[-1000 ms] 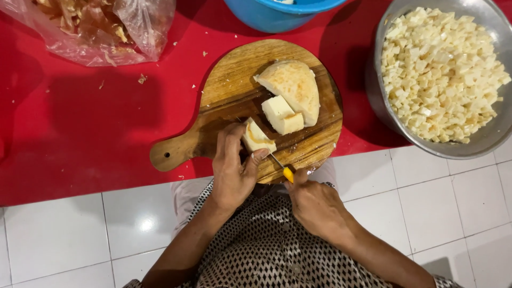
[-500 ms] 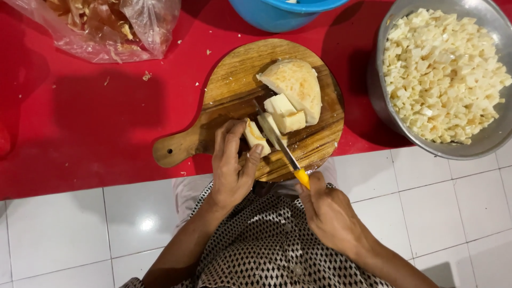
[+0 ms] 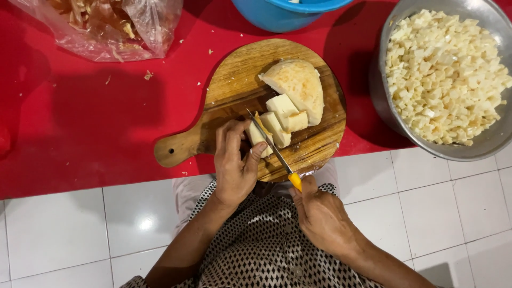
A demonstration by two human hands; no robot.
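Observation:
A round wooden cutting board [image 3: 234, 90] with a handle lies on a red mat. On it rest a large pale half-round chunk [image 3: 298, 82] and a few cut pale slabs [image 3: 285, 112]. My left hand [image 3: 234, 160] pinches a small pale slab [image 3: 256, 136] at the board's near edge. My right hand [image 3: 320, 213] grips a knife [image 3: 269, 144] by its yellow handle; the thin blade lies across the slab beside my left fingers.
A steel bowl [image 3: 384, 106] full of small pale cubes stands at the right. A plastic bag [image 3: 106, 26] of peels lies at the top left, a blue bowl [image 3: 277, 13] at the top. White floor tiles [image 3: 53, 234] are below the red mat [image 3: 80, 117].
The knife has come forward, from beside the board's edge up across the slab held by my left hand. My left hand stays on the slab.

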